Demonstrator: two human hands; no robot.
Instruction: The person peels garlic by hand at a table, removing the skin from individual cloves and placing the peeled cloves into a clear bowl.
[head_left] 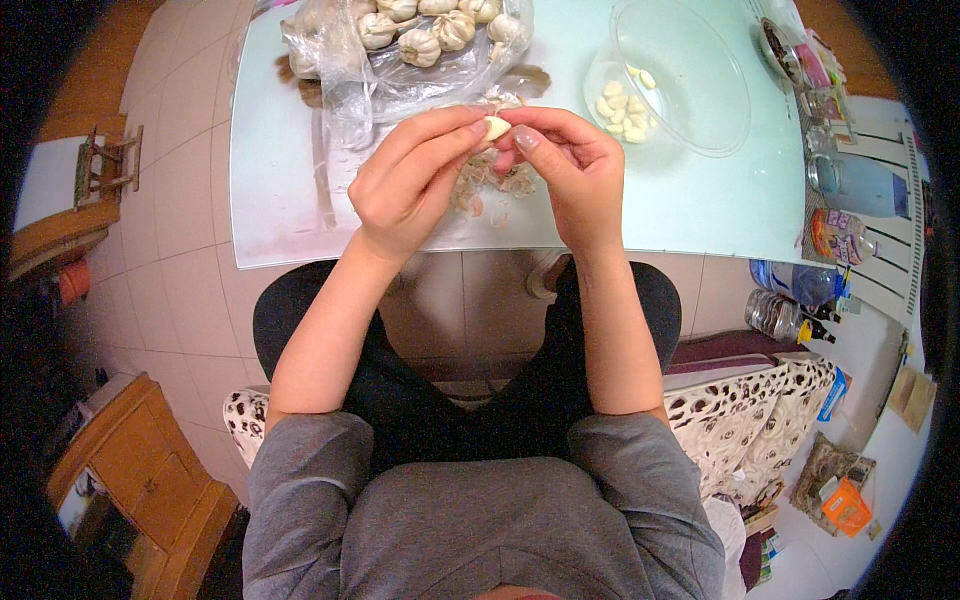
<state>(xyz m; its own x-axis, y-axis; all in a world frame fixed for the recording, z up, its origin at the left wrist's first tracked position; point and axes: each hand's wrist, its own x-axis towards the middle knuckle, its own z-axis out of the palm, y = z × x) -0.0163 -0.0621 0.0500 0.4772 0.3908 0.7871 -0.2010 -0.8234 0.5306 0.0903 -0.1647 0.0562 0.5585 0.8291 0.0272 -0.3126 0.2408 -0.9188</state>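
Note:
Above the near part of the table, a pale, mostly peeled garlic clove sits between my fingertips. My left hand pinches it from the left side. From the right, the thumb and fingers of my right hand close in at the clove's other end; whether they grip skin there is too small to tell. Papery garlic skins lie on the table beneath both hands. Beyond my left hand is a clear plastic bag with several whole garlic bulbs. Several peeled cloves rest in a clear plastic container right of my right hand.
The glass-topped table ends just in front of my knees. Along its right side stand a dark-filled dish, a glass jar and plastic bottles. A leopard-print cover lies beside me at right; a wooden cabinet stands at lower left.

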